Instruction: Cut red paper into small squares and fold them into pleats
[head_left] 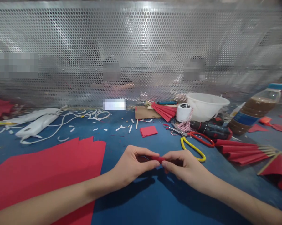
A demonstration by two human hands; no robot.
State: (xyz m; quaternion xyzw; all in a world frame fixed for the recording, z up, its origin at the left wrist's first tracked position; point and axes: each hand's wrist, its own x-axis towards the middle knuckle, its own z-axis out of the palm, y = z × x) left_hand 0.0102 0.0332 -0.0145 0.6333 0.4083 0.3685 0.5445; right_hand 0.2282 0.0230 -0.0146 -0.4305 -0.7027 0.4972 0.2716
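The fingers (148, 165) of the left hand (130, 162) and right hand (189, 165) are pinched nearly together on a narrow piece of red paper (161, 159), which lies between thumb tips and index tips, raised above the bench (124, 203). Just beyond sits a small red stack (148, 131). Large red sheets (51, 165) spread under the left forearm; a yellow handle (194, 150) lies near the right hand, with a pleated red fan (241, 152) farther right.

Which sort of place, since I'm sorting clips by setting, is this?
Probably a craft workshop: a pleated red fan, red sheets and a power drill share one blue worktable.
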